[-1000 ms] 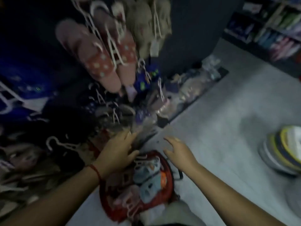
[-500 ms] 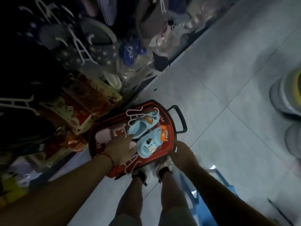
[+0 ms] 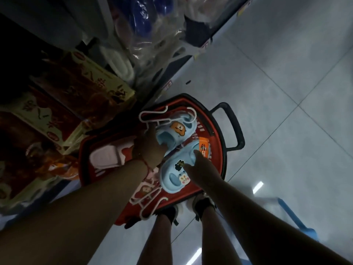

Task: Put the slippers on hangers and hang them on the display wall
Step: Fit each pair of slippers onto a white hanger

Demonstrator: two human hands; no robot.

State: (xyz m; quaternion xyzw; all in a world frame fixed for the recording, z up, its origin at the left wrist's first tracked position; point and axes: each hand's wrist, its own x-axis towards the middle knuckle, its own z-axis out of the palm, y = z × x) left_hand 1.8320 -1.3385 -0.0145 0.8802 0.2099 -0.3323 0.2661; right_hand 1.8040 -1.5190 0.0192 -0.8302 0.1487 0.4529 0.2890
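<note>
A red basket (image 3: 219,142) with a black handle (image 3: 236,129) stands on the floor in front of my feet. Two light blue slippers with cartoon charms lie in it. My left hand (image 3: 149,148) curls its fingers into the upper blue slipper (image 3: 177,131). My right hand (image 3: 200,165) lays fairly straight fingers on the lower blue slipper (image 3: 172,178), which carries an orange tag (image 3: 204,148). A white hanger (image 3: 152,113) lies at the basket's far edge, and more white hangers (image 3: 149,201) lie at its near edge. A pale pink slipper (image 3: 105,157) sits at the basket's left.
Low shelves on the left hold red and cream boxes (image 3: 86,96); bagged goods (image 3: 152,25) fill the top. Grey tiled floor (image 3: 286,92) spreads to the right. A blue plastic piece (image 3: 298,222) stands at the lower right, beside my shoes (image 3: 202,205).
My view has dropped from the display wall to the basket. Both hands came down into it: the left onto the upper blue slipper, the right from the basket's edge onto the lower one.
</note>
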